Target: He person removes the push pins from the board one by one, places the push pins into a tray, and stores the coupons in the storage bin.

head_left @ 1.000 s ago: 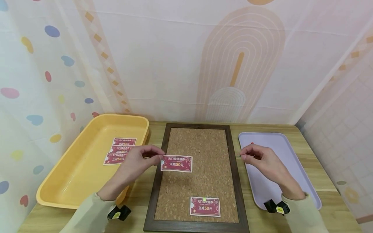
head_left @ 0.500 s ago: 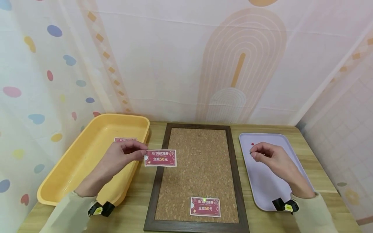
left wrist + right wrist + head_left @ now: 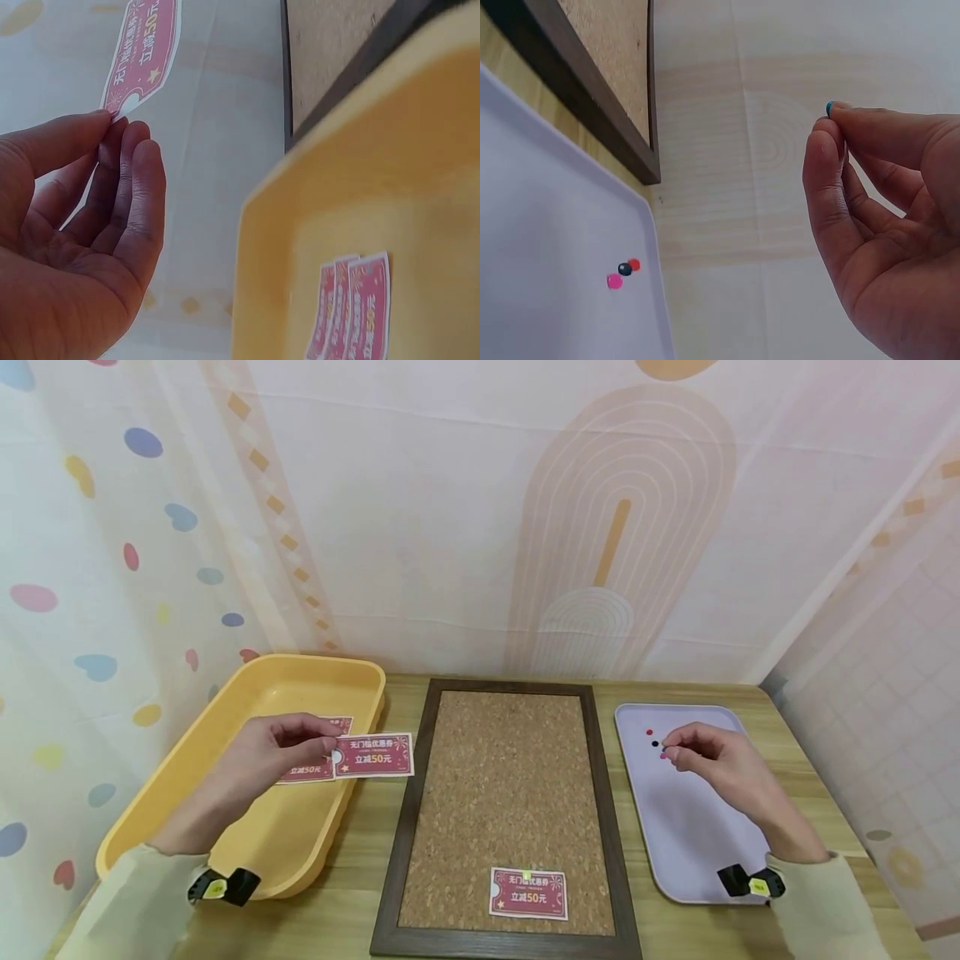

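My left hand (image 3: 281,752) pinches a red-and-white paper coupon (image 3: 373,755) by its left end, between thumb and fingertips. In the head view the coupon overlaps the gap between the yellow bin and the board. Over the lilac tray, my right hand (image 3: 708,760) pinches a small blue pushpin (image 3: 830,108) at the fingertips; most of it is hidden. A corkboard (image 3: 510,785) in a dark frame lies between the hands. Near its lower edge a second coupon (image 3: 528,897) is fixed by a yellow-green pin (image 3: 527,875) at its top.
The yellow bin (image 3: 247,852) on the left has 3 overlapping coupons (image 3: 367,307) in it. In the lilac tray (image 3: 697,852) on the right sit red (image 3: 634,265), black (image 3: 625,269) and pink (image 3: 614,281) pins. A patterned curtain (image 3: 435,527) hangs behind the table.
My left hand has carried its coupon leftward and slightly up, off the corkboard toward the bin. The right hand has shifted right over the tray, still pinching the blue pushpin.
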{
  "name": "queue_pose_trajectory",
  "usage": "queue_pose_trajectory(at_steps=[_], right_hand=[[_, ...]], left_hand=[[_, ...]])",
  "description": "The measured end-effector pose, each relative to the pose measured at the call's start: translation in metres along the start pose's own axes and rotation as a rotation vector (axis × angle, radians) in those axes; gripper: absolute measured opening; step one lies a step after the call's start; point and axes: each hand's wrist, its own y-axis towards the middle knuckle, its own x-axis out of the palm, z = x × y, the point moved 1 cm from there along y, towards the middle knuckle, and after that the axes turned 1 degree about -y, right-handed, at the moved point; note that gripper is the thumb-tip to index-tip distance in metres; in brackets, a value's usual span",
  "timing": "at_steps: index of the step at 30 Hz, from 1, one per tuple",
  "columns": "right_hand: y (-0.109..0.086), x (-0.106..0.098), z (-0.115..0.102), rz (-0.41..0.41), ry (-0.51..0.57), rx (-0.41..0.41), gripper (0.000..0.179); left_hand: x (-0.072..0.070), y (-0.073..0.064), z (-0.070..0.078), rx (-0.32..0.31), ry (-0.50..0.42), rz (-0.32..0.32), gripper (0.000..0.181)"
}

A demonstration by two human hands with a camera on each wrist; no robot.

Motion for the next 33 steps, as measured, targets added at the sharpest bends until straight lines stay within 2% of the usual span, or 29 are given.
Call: queue_pose_trajectory(at_steps=[4,13,18,24,33], right_hand=[[0.001,-0.003,0.003,-0.005,-0.010,0.017,0.011],[0.003,-0.008,0.012,-0.006,-0.020,0.024,0.011],[0.005,-0.010,0.019,-0.023,-0.019,0.032,0.012],[0.008,-0.010,0.026,-0.067,-0.028,0.063,0.014],[0.011,-0.012,0.038,-0.105,-0.047,0.082,0.012]], left_hand=[[-0.011,0.001,-0.007,-0.002,-0.004,0.004,0.019],[-0.033,0.006,-0.027,0.000,0.045,-0.004,0.027],[-0.048,0.010,-0.041,-0.047,0.015,-0.011,0.025],[-0.061,0.015,-0.057,-0.095,-0.018,-0.049,0.025],[-0.073,0.021,-0.074,-0.154,0.019,-0.109,0.036]])
